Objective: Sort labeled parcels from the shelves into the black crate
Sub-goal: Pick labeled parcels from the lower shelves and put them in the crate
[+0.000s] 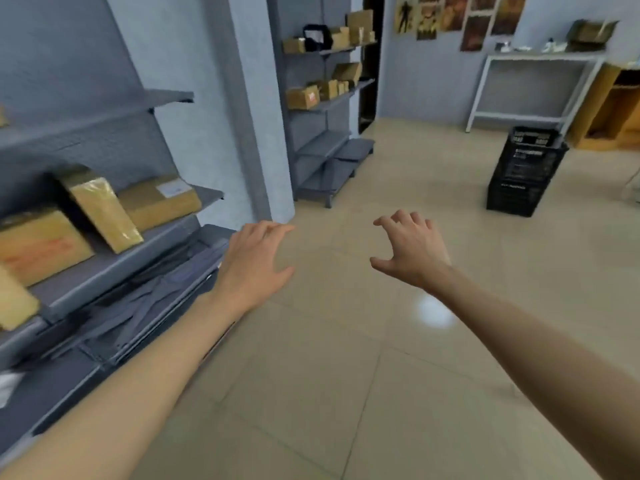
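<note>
Beige floor tiles (346, 375) filled the middle of the room, grey walls behind, and both bare arms were stretched out over them. Left hand (254, 263) out front, palm down, fingers straight and together, thumb apart, holding nothing, hanging just past the end of the near grey shelf unit (114, 271). Right hand (410, 249) level with it and well apart, fingers loosely bent and spread, thumb out to the side, nothing in it either.

On the near unit's middle shelf sat the parcels: a flat brown box with a white label (161, 202) lying at the shelf's right end, a taped parcel (102, 213) leaning tilted just beside it, and a larger box with red print (40, 244) further left, all blurred. Another brown corner (15, 299) showed at the left edge below.

Black crate (526, 171) stood on the floor far right, well apart from both hands, near a white metal table (533, 84); whether it held anything, I could not tell. An open cardboard box (590, 32) rested on that table. Beyond the wall pillar, a second shelf unit (329, 133) carried more brown boxes on its upper two shelves (303, 97), with a black object (317, 38) among the top ones. Posters (457, 15) hung on the back wall.
</note>
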